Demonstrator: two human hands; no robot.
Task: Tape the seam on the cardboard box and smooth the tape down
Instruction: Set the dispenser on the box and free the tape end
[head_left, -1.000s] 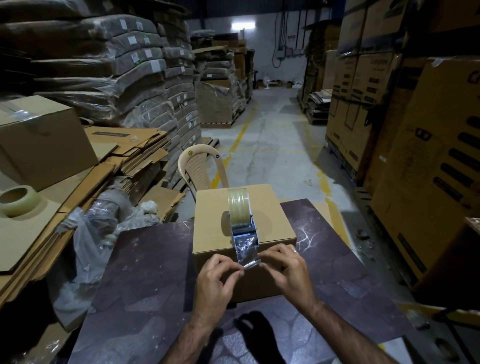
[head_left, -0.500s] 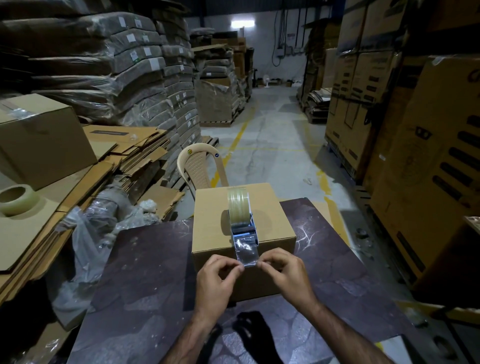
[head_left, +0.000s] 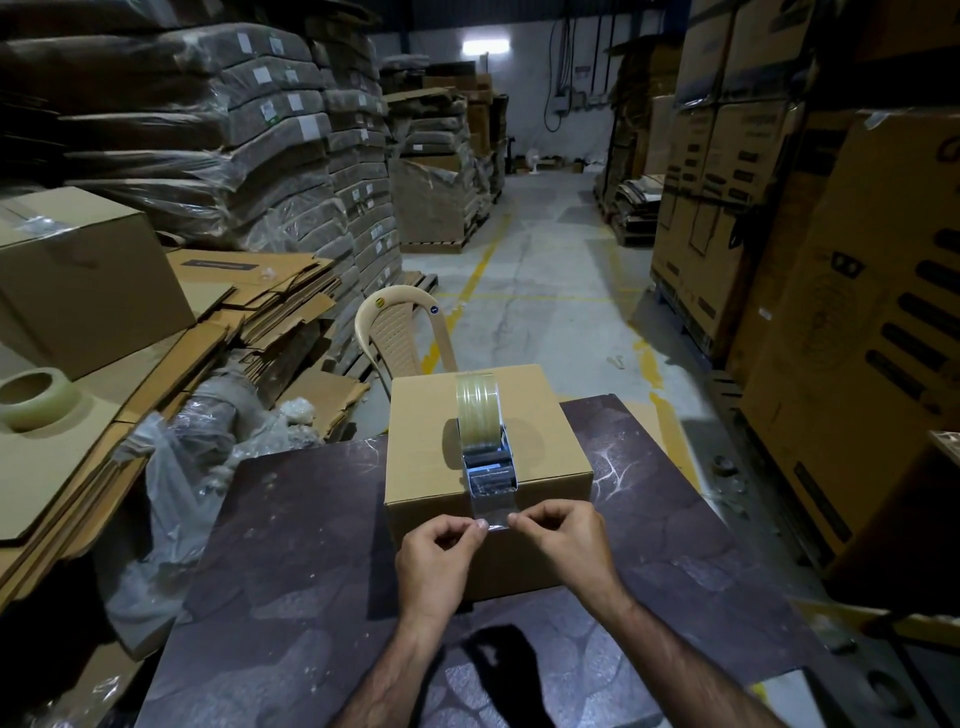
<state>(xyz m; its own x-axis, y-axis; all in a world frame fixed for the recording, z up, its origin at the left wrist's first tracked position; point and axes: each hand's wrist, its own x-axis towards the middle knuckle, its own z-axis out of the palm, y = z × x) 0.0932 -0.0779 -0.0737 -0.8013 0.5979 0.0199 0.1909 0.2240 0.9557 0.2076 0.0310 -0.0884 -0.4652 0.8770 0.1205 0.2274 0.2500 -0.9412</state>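
Observation:
A closed cardboard box (head_left: 426, 447) sits on a dark marbled table (head_left: 291, 571). A tape dispenser (head_left: 485, 441) with a clear roll rests on the box top along its middle. A strip of clear tape (head_left: 492, 506) runs from the dispenser over the box's near top edge onto the front face. My left hand (head_left: 439, 558) pinches the strip's left corner between thumb and forefinger. My right hand (head_left: 563, 540) pinches its right corner. Both hands are in front of the box's front face.
A beige plastic chair (head_left: 395, 332) stands behind the box. Flattened cardboard, a spare tape roll (head_left: 31, 397) and another box (head_left: 83, 275) lie to the left, with crumpled plastic wrap below. Stacked cartons (head_left: 852, 332) line the right; an aisle runs ahead.
Both hands have drawn the tape end lower, from the box's top edge down onto the front face. The dispenser has stayed in place on the box.

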